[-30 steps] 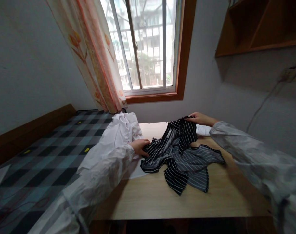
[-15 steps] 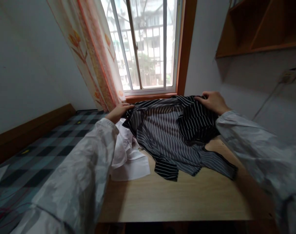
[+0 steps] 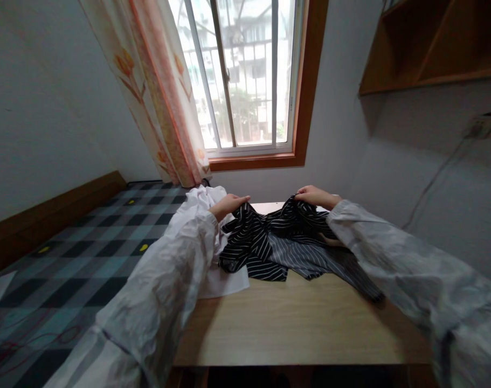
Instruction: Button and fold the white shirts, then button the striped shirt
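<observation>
Your left hand (image 3: 228, 205) and right hand (image 3: 315, 196) each pinched the striped shirt (image 3: 269, 242) mid-frame; it lay crumpled, unfolded, on the table (image 3: 294, 323).

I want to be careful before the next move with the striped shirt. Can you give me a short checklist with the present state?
1. Left hand grips the striped shirt: ok.
2. Right hand grips the shirt: ok.
3. Shirt lies flat on the table: not ok, bunched.
4. White cloth clear of the shirt: not ok, touching.
5. Near part of the table bare: ok.
</observation>
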{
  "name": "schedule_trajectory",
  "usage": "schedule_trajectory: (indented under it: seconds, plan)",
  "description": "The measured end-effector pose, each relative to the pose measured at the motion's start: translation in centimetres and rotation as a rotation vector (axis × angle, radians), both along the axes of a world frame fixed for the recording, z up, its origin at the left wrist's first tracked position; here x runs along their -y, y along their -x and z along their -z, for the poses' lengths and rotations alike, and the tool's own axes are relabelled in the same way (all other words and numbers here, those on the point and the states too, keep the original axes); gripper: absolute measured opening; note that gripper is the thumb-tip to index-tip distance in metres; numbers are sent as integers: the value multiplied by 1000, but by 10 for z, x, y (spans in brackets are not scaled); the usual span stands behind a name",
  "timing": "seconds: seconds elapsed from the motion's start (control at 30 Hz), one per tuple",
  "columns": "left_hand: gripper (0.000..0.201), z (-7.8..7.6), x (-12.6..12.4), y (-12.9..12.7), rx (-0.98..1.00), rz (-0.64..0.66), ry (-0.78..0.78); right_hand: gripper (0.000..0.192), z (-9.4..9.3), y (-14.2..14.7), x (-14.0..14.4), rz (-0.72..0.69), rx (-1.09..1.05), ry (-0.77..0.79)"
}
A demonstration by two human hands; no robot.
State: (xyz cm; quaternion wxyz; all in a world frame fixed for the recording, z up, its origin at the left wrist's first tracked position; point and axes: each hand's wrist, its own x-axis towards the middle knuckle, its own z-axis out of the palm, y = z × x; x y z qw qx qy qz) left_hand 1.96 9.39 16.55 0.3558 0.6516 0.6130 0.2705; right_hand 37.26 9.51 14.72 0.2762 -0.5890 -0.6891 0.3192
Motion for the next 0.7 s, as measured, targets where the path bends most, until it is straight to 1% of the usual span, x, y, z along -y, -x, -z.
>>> schedule_trajectory:
  seconds: [0.07, 0.1, 0.13, 0.2, 0.27, 0.37, 0.43, 0.47, 0.5, 0.53, 0.6, 0.63, 0.67, 0.7]
  plan:
    - [52, 11, 7, -25, 156, 43, 51, 18, 4, 29, 2, -67, -212, 37]
    - [51, 17, 12, -36, 242, 68, 109, 14, 6, 42, 4, -87, -292, 41]
    - [52, 24, 17, -46, 301, 100, 173, 11, 10, 53, 6, -103, -360, 34]
    - [57, 39, 27, -60, 403, 161, 237, 8, 19, 70, 11, -126, -477, 46]
    - [56, 53, 34, -68, 511, 196, 246, 9, 30, 79, 18, -151, -568, 106]
    - [50, 68, 36, -68, 597, 257, 171, 14, 47, 80, 26, -181, -621, 192]
    - [44, 75, 34, -64, 537, 296, 63, 17, 55, 76, 29, -195, -583, 197]
    - [39, 78, 34, -62, 475, 318, 1, 17, 59, 72, 28, -197, -532, 166]
    - [34, 80, 35, -59, 402, 348, -61, 16, 62, 69, 27, -190, -454, 97]
    - [30, 81, 36, -56, 328, 386, -122, 16, 65, 65, 26, -177, -355, -7]
    - [26, 82, 44, -51, 200, 501, -228, 15, 71, 58, 21, -154, -146, -253]
    - [27, 82, 49, -48, 146, 570, -266, 21, 75, 54, 18, -165, -59, -340]
    - [29, 82, 55, -45, 92, 634, -297, 33, 79, 52, 17, -204, 12, -378]
    - [31, 81, 61, -43, 38, 691, -318, 48, 84, 50, 15, -261, 73, -367]
